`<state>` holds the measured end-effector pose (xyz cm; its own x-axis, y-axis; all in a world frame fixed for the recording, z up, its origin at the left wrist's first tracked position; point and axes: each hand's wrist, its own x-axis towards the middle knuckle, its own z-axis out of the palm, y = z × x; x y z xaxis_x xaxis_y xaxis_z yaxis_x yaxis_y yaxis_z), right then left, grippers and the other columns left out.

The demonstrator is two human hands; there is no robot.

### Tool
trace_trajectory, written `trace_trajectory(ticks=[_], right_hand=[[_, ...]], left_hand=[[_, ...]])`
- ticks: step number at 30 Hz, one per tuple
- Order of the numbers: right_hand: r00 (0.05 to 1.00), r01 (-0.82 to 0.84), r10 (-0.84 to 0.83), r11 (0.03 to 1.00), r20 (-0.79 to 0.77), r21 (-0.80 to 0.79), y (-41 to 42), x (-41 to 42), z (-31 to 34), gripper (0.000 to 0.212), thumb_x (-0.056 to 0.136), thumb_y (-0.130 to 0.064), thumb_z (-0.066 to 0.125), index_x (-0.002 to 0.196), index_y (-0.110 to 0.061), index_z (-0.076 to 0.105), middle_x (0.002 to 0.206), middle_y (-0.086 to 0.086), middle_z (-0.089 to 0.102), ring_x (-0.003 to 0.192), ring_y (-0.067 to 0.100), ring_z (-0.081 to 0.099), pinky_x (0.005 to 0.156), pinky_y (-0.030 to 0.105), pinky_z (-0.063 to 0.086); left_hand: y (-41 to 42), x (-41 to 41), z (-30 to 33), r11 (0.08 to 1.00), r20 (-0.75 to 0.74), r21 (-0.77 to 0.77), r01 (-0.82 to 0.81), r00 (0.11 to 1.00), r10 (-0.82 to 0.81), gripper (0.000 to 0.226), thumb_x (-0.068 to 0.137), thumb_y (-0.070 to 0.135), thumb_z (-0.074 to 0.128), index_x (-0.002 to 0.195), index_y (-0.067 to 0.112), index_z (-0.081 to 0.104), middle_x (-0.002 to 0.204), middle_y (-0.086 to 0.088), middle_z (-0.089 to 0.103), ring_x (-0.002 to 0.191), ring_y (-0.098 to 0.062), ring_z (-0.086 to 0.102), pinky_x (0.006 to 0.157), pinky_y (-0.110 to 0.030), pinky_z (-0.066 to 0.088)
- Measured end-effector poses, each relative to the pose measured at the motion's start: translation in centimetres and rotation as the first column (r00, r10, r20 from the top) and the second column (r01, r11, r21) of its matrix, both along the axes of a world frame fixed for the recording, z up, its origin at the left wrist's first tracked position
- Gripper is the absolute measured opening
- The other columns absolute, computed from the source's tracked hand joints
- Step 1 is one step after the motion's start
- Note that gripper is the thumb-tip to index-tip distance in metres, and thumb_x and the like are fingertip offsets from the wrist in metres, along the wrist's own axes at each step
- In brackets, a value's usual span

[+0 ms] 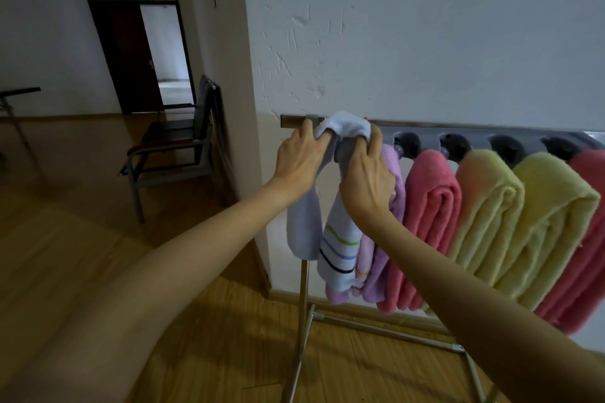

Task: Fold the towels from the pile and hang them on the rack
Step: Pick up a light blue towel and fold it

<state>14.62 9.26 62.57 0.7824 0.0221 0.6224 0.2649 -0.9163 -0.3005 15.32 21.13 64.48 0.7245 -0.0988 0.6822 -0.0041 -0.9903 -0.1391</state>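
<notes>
Towel [339, 249], white and striped, drapes over the rack [465, 141] end beside a purple towel [389, 173]. Left hand [299, 162] and right hand [366, 183] both pinch its fold. Soft, light, limp; best held at the top fold.

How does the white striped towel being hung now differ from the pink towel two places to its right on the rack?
The white striped towel is pale with thin green, blue and dark stripes; the pink towel is plain coral pink. The white striped towel is gripped at its top by both hands, left hand and right hand; the pink towel hangs untouched. The pink towel looks thicker and bulkier. Both are folded and draped over the rack.
</notes>
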Motion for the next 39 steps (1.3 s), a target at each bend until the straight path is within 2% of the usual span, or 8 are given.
trace_trajectory(ticks=[4, 10, 15, 22, 26, 29, 34, 39], right_hand=[[0.999, 0.031, -0.031, 0.999, 0.017, 0.028, -0.2, 0.0, 0.4, 0.066, 0.089, 0.002, 0.048, 0.147, -0.010, 0.020, 0.160, 0.005, -0.006, 0.106, 0.024, 0.055, 0.053, 0.031, 0.037], [0.999, 0.006, -0.002, 0.995, 0.040, -0.097, -0.1, 0.4, -0.5, 0.068, 0.088, 0.004, 0.045, 0.149, -0.016, 0.023, 0.159, 0.001, -0.014, 0.104, 0.024, 0.052, 0.054, 0.030, 0.038], [0.998, 0.024, -0.013, 0.983, 0.060, -0.185, -0.2, 1.0, -1.2, 0.061, 0.090, 0.001, 0.047, 0.145, -0.019, 0.031, 0.159, -0.001, -0.014, 0.107, 0.024, 0.048, 0.055, 0.028, 0.033], [0.983, 0.110, -0.056, 0.941, 0.174, -0.319, -1.0, 0.8, -3.3, 0.047, 0.073, -0.002, 0.070, 0.119, -0.008, 0.062, 0.150, 0.010, 0.036, 0.083, 0.025, 0.060, 0.042, 0.023, 0.025], [0.990, 0.125, -0.086, 0.902, 0.112, -0.413, -0.9, 0.7, -4.3, 0.048, 0.072, -0.008, 0.073, 0.119, -0.007, 0.061, 0.140, 0.017, 0.045, 0.087, 0.026, 0.058, 0.049, 0.032, 0.038], [0.989, 0.147, -0.120, 0.877, 0.090, -0.457, -0.8, 0.7, -4.8, 0.045, 0.058, -0.012, 0.083, 0.101, -0.009, 0.070, 0.116, 0.012, 0.061, 0.083, 0.026, 0.060, 0.055, 0.034, 0.045], [0.984, 0.139, -0.069, 0.878, 0.166, -0.459, -1.1, 1.1, -5.6, 0.034, 0.065, -0.014, 0.078, 0.099, -0.014, 0.071, 0.098, 0.003, 0.066, 0.083, 0.024, 0.062, 0.066, 0.036, 0.048], [0.971, 0.108, -0.012, 0.914, 0.240, -0.391, -0.9, 1.2, -6.6, 0.037, 0.052, -0.011, 0.081, 0.087, -0.018, 0.072, 0.081, 0.000, 0.067, 0.071, 0.024, 0.063, 0.065, 0.032, 0.046]], left_hand=[[-0.5, 0.9, 0.1, 1.000, 0.079, 0.007, 0.023, 0.997, -0.023, 0.048, 0.089, 0.018, 0.063, 0.132, 0.008, 0.045, 0.114, -0.018, 0.052, 0.094, -0.031, 0.060, 0.072, -0.035, 0.055], [-0.1, 1.8, -0.5, 0.998, 0.087, -0.019, 0.057, 0.995, -0.055, 0.050, 0.090, 0.023, 0.062, 0.134, 0.010, 0.042, 0.114, -0.016, 0.051, 0.095, -0.030, 0.058, 0.074, -0.038, 0.055], [1.0, 2.2, -1.1, 1.000, 0.103, 0.013, 0.024, 0.994, -0.026, 0.038, 0.082, 0.015, 0.071, 0.117, 0.008, 0.058, 0.093, -0.014, 0.056, 0.075, -0.029, 0.060, 0.056, -0.033, 0.050], [1.1, 1.3, -3.0, 0.999, -0.014, 0.029, 0.028, 1.000, -0.028, 0.042, 0.093, 0.011, 0.054, 0.134, 0.007, 0.043, 0.114, -0.019, 0.051, 0.096, -0.032, 0.056, 0.074, -0.037, 0.052], [1.3, 0.9, -4.4, 0.998, -0.014, 0.039, 0.042, 0.999, -0.042, 0.045, 0.086, 0.006, 0.064, 0.128, 0.006, 0.050, 0.109, -0.017, 0.056, 0.090, -0.030, 0.060, 0.070, -0.035, 0.054], [1.3, 1.0, -5.1, 0.997, -0.028, 0.028, 0.066, 0.997, -0.065, 0.044, 0.082, 0.004, 0.068, 0.125, 0.004, 0.054, 0.107, -0.017, 0.057, 0.088, -0.031, 0.060, 0.069, -0.038, 0.056], [1.1, 0.9, -5.7, 0.994, -0.051, -0.005, 0.107, 0.993, -0.107, 0.042, 0.085, 0.005, 0.066, 0.125, 0.005, 0.054, 0.108, -0.016, 0.057, 0.090, -0.030, 0.059, 0.072, -0.038, 0.056], [1.4, 0.2, -7.4, 0.987, -0.079, -0.013, 0.160, 0.984, -0.161, 0.043, 0.090, 0.008, 0.061, 0.131, 0.010, 0.049, 0.110, -0.016, 0.055, 0.092, -0.032, 0.058, 0.069, -0.041, 0.055]])
